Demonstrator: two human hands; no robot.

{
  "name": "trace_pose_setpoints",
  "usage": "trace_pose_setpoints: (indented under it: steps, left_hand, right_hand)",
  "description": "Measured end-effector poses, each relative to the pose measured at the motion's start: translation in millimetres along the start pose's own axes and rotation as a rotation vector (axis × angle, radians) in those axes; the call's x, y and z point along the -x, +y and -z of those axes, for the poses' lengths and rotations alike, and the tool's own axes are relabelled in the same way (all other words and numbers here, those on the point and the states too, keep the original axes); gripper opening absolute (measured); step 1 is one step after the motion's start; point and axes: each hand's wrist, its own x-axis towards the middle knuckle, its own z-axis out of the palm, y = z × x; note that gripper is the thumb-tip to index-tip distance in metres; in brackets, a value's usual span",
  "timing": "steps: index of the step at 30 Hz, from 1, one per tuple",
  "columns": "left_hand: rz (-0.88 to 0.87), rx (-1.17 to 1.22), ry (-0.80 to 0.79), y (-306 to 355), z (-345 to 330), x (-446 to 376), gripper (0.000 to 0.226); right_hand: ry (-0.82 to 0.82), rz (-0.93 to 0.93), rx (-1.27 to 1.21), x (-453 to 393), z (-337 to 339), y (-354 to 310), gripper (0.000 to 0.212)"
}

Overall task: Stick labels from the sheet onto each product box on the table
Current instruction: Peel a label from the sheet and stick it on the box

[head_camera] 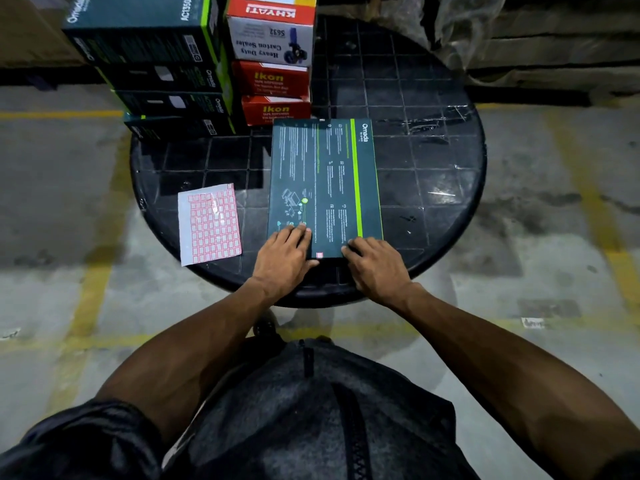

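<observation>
1. A flat dark teal box (pixel 325 188) with a green stripe and the word "Omada" lies printed face up near the middle of the round black table (pixel 446 188), its near edge close to the table's front rim.
2. A small pink-framed label (pixel 319 255) sits on the box's near edge, between the two hands.
3. The left hand (pixel 282 259) rests flat on the box's near left corner, fingers straight and spread over the print — it grips nothing.
4. The right hand (pixel 375 263) rests on the near right corner, fingers only slightly bent with their tips on the box top; it holds nothing either.
5. The label sheet (pixel 209 225), a grid of pink-bordered stickers with some blanks near its top left, lies flat on the table just left of the box, apart from it.
6. At the table's far left stands a stack of dark Omada boxes (pixel 162 81); just right of it, a stack of red and white boxes (pixel 272 60) marked "Ikon" and "Khyati".
7. Around the table is a grey concrete floor (pixel 62 209) with yellow lines.
</observation>
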Motion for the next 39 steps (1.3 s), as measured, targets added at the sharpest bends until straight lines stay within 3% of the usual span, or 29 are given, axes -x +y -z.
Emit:
trace_pose_setpoints:
  steps: [32,39]
  left_hand:
    - [0.091,0.074,0.044,9,8,-4,0.079]
    - [0.090,0.062,0.055,12,8,-5,0.071]
  right_hand:
    - [-0.056,-0.006,-0.019,-3,7,-1,0.038]
    - [-0.071,-0.016,-0.019,-4,9,-1,0.038]
